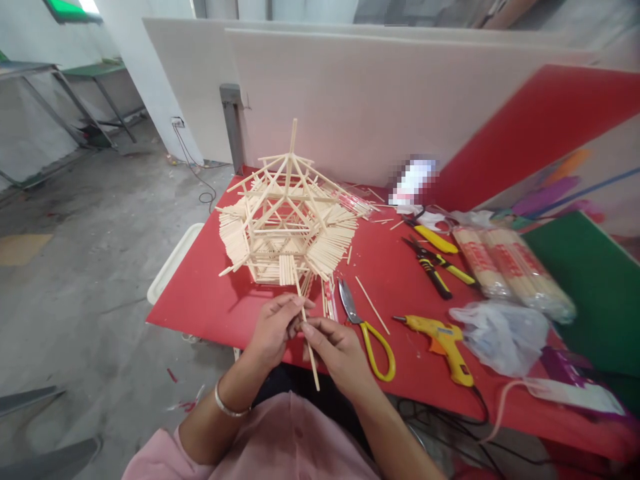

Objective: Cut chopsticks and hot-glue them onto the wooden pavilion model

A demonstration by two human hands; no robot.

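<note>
A thin wooden stick [311, 357] runs between my two hands, its near end pointing down toward my lap. My left hand [280, 323] pinches it near its upper part, with thumb and fingers closed. Just below, my right hand [335, 350] is closed on the same stick, thumb on top. Right beyond my hands stands a model building made of wooden sticks [287, 220], with a pointed roof frame and fanned rows of sticks around its sides. The far end of the held stick overlaps the model's front edge; whether they touch I cannot tell.
On the red table [200, 300] lie yellow-handled scissors [367, 333], a yellow glue gun [443, 340] with a cord, pliers [433, 263], and a loose stick [373, 305]. Packs of sticks [510, 267] and a clear plastic bag [503, 337] are at the right. White boards [375, 107] stand behind.
</note>
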